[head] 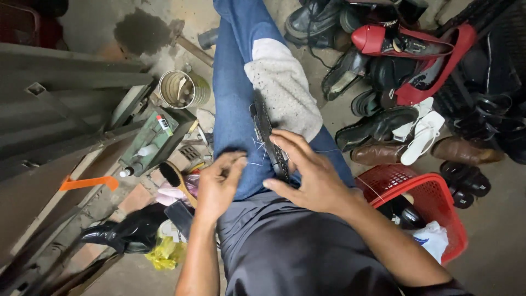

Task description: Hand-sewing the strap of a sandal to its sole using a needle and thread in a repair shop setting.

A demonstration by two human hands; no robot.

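Note:
A black shoe sole piece [267, 130] lies edge-up along my blue-jeaned thigh [233, 104], next to a grey cloth [285, 87] draped over the leg. My right hand [307, 172] holds the near end of the black piece, fingers spread over it. White thread [256, 149] trails from the piece toward my left hand [219, 183], whose fingers are pinched together on the thread just left of it.
A red plastic basket [438, 205] stands at the right. Several shoes and sandals [394, 82] crowd the far right. On the left are a tin can [176, 89], a green box with small bottles [150, 140], a brush [174, 176] and a black shoe [129, 230].

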